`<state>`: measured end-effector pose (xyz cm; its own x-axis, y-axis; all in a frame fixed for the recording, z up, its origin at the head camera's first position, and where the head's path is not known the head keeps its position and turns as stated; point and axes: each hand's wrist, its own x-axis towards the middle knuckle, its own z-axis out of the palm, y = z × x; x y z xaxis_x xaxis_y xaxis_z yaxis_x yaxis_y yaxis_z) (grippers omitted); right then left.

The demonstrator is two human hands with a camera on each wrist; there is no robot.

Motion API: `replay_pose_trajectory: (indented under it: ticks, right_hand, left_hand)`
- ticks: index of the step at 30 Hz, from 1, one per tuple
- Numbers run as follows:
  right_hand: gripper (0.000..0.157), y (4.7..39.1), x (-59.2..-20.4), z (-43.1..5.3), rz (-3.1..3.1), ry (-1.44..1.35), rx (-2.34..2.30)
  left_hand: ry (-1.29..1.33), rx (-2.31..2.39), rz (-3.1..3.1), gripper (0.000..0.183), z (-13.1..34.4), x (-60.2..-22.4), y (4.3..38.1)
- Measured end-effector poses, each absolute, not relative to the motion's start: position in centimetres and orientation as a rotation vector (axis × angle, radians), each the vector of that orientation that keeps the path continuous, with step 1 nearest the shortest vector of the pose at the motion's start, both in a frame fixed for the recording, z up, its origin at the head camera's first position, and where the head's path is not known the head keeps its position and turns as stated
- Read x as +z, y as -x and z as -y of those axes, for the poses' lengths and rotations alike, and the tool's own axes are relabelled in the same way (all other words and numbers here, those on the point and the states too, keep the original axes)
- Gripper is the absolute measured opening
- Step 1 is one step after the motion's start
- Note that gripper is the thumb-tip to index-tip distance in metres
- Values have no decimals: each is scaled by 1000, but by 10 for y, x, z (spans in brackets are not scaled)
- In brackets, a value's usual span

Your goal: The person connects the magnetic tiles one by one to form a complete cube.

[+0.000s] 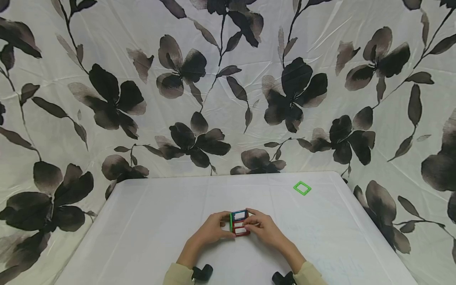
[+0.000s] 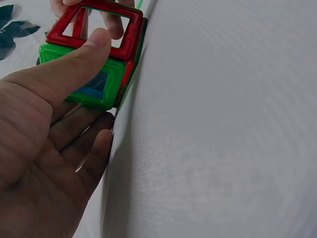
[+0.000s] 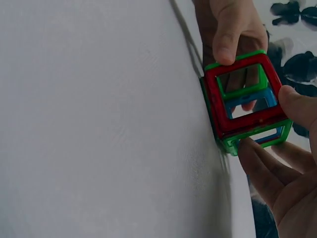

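Note:
A small cube of magnetic tiles [image 1: 240,224], built from red, green and blue square frames, stands on the white table between both hands. The left hand [image 1: 213,228] holds its left side, with the thumb at the near face and the fingers around the back. In the left wrist view the thumb lies across a green tile [image 2: 115,79] and reaches a red tile [image 2: 130,39]. On the other side the right hand [image 1: 265,229] pinches the cube between thumb and fingers. A red tile [image 3: 242,128] faces the right wrist camera, with a blue tile visible through its opening.
One loose green square frame [image 1: 297,188] lies flat near the far right corner of the table [image 1: 149,221]. Behind the table hangs a white cloth [image 1: 249,114] printed with dark flowers. Dark wrist straps sit at both sleeves.

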<state>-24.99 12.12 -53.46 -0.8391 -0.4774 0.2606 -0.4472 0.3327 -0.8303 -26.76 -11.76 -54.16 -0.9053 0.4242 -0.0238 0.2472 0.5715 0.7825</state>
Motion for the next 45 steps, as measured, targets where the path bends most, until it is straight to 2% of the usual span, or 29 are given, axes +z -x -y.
replay_pose_trajectory:
  ticks: [2,6,9,11,16,22,34,45]
  right_hand:
    - [21,251,-534,-123,-2508,871,-1582]
    - [52,256,-531,-131,-2463,818,-1578]
    - [64,263,-527,-139,-2470,774,-1536]
    - [63,268,-524,-145,-2487,757,-1509]
    - [47,279,-516,-162,-2575,694,-1459]
    - [37,298,-511,-189,-2764,513,-1386]
    - [37,341,-512,-260,-3005,219,-1297]
    - [52,357,-527,-297,-2979,-69,-1244]
  left_hand:
    - [-566,1252,-2592,68,118,-541,267]
    - [-564,1278,-2570,67,118,-540,267]
    - [-568,1306,-2555,66,118,-541,267]
    - [-573,1328,-2546,66,118,-541,268]
    - [-575,1370,-2530,65,121,-543,268]
    - [-581,1382,-2522,65,124,-544,269]
    - [-580,1386,-2522,65,123,-546,270]
    - [-574,1387,-2524,66,123,-547,272]
